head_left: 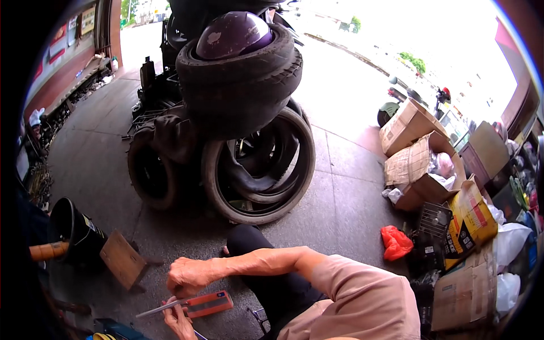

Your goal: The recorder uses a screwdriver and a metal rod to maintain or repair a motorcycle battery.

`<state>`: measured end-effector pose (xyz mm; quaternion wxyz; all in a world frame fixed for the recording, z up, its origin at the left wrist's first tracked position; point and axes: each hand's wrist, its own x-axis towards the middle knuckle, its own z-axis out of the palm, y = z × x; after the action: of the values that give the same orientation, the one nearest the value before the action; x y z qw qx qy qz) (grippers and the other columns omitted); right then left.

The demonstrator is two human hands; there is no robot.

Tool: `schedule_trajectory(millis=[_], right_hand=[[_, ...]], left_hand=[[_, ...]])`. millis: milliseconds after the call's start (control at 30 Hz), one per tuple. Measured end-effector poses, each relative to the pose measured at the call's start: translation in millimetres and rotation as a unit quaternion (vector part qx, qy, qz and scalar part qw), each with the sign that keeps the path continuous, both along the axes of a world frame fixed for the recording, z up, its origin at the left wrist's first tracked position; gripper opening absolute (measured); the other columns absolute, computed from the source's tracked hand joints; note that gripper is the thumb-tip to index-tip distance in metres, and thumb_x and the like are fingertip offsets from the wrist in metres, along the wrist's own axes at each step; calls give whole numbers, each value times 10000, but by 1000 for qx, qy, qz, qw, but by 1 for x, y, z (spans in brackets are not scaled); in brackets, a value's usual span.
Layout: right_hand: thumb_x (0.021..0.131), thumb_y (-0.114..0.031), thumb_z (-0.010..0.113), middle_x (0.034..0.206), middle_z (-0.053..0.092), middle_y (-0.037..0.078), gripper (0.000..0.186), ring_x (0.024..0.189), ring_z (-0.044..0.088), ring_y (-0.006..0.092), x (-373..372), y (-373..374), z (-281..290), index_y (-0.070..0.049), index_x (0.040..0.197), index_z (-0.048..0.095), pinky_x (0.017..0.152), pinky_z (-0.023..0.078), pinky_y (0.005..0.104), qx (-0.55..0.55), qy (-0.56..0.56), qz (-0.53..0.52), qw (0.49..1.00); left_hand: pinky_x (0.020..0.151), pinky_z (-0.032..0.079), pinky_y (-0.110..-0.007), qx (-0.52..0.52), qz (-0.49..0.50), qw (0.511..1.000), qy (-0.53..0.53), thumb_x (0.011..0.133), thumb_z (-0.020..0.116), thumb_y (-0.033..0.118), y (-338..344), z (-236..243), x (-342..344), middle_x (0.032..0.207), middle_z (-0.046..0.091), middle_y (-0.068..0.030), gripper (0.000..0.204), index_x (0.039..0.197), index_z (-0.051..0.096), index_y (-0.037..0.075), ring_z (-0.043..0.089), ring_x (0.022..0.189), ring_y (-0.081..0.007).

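Observation:
My left hand (179, 324) is low in the view, its fingers closed round a thin grey metal bar (153, 311) that sticks out to the left. Just right of those fingers is a long red-and-grey piece (209, 304); whether it joins the bar, I cannot tell. My right hand (191, 276) is curled into a fist directly above the left one, and its fingertips are turned down. Anything inside the right hand is hidden. Beyond my knee stand worn black tyres (258, 212), with another tyre (238, 85) stacked on top and a purple helmet-like dome (235, 35) resting in it.
Left of my hands are a small wooden stool (123, 259) and a black bucket (73, 232). Cardboard boxes (419, 167), a yellow box (473, 221) and a black crate (433, 220) crowd the right side. A red plastic bag (396, 242) lies on the floor.

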<state>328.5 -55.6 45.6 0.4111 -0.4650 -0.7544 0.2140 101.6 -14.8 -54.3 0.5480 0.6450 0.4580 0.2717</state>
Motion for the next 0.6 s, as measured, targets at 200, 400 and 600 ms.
schedule_trajectory(millis=[200, 400, 600], right_hand=[[745, -129, 696, 1010, 627, 151, 406, 940, 638, 356, -23, -1, 14, -4, 1122, 611, 692, 534, 437, -2, -89, 87, 992], [756, -107, 682, 1147, 609, 166, 319, 1083, 613, 331, -32, 20, 28, -3, 1058, 670, 813, 540, 432, -14, -158, 135, 978], [712, -163, 727, 1147, 661, 181, 257, 1262, 531, 319, -47, 45, 32, -50, 943, 725, 1026, 430, 434, 136, -317, 143, 928]], left_hand=[[899, 487, -356, -4, 12, 1000, -7, 964, 600, 177, 18, -23, -24, 1232, 561, -142, 291, 1172, 597, -26, 572, 1107, -240], [824, 473, -382, 173, -25, 984, 34, 882, 553, 76, 14, -3, -2, 1049, 573, -184, 242, 1105, 605, -1, 596, 968, -334], [821, 486, -435, 98, 20, 994, 37, 935, 607, 269, 3, -13, -4, 1044, 572, -219, 373, 1188, 565, -2, 604, 982, -381]])
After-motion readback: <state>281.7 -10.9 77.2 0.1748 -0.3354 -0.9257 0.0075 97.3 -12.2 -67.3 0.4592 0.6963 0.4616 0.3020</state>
